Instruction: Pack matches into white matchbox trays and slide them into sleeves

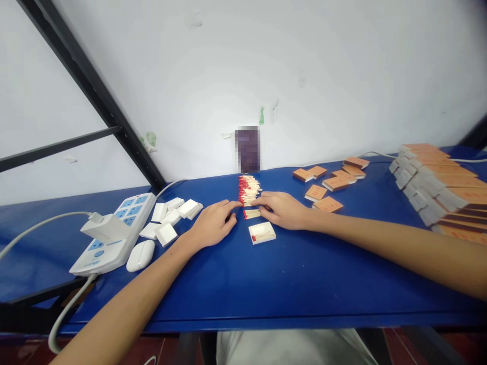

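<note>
Two bare hands at a heap of red-tipped matches on a blue table

The heap of matches (249, 188) lies mid-table (297, 284) near the wall, red heads toward the left. The left hand (215, 223) meets its near edge with the index fingertip, thumb and index apart. The right hand (283, 209) reaches in from the other side, fingers at the stick ends; whether they pinch anything, I cannot tell.

Between the hands lies a smaller row of matches (251, 215), and just nearer, a white tray (262, 242) with a few matches inside. Beyond the left hand are loose white trays (171, 217). Farther left, a white earbud-style case (140, 255) and a power strip (142, 208) with an adapter plugged in (106, 228) crowd the left forearm. To the right lie scattered orange matchbox covers (335, 183) and a large stack of them (437, 185).

The right fingers hide the ends of the small row. The stack is cut off at the right edge, its print unreadable. A dark patch (248, 149) by the wall is pixelated.
</note>
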